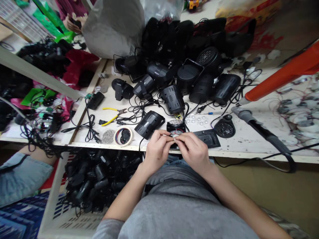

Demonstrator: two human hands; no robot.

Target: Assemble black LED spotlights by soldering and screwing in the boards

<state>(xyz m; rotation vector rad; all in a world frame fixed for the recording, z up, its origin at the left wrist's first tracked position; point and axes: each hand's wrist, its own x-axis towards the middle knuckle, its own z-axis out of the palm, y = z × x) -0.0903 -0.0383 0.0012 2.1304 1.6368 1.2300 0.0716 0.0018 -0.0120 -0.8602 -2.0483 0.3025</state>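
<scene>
At the front edge of the bench, my left hand (158, 149) and my right hand (194, 151) meet with fingertips pinched together. Between them is a small whitish part (175, 135), mostly covered by the fingers, so its kind is unclear. Just behind the fingertips sits an opened black lamp housing (175, 124) with a round lens face and thin wires. A black slotted cylinder housing (149, 124) lies left of it, and another (173, 99) stands behind. To the right, a flat black tray (208, 138) is partly behind my right hand.
Yellow-handled pliers (112, 118), a tape roll (124, 136) holding black parts, and a pile of screws (108, 136) lie left. Clear lenses (198, 120), a soldering iron (261, 131) and an orange tool (281, 73) are right. A crate (53, 212) stands below; a co-worker's hand (73, 24) shows far left.
</scene>
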